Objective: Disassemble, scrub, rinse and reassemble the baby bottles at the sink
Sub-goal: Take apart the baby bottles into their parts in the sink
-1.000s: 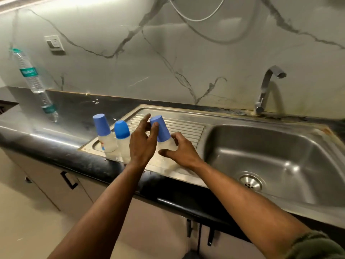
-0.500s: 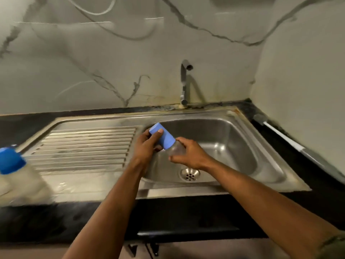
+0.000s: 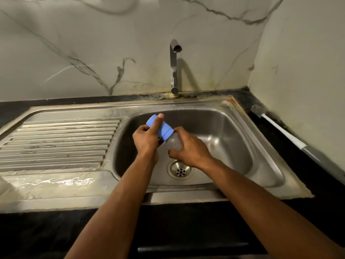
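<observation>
White marble-veined wall panels [image 3: 93, 43] meet in a corner above a black countertop [image 3: 317, 184]; glare streaks the wall.

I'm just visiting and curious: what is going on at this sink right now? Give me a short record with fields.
setting: stainless steel sink with ribbed draining board, set in a black counter
held item: clear plastic baby bottle with blue cap, tilted over the basin
left hand: grips the blue cap, thumb along it
right hand: grips the clear body
tap: no water seen running
nearby: white-handled bottle brush lying on the counter to the right
stage: cap still on the bottle, apparently about to come off
</observation>
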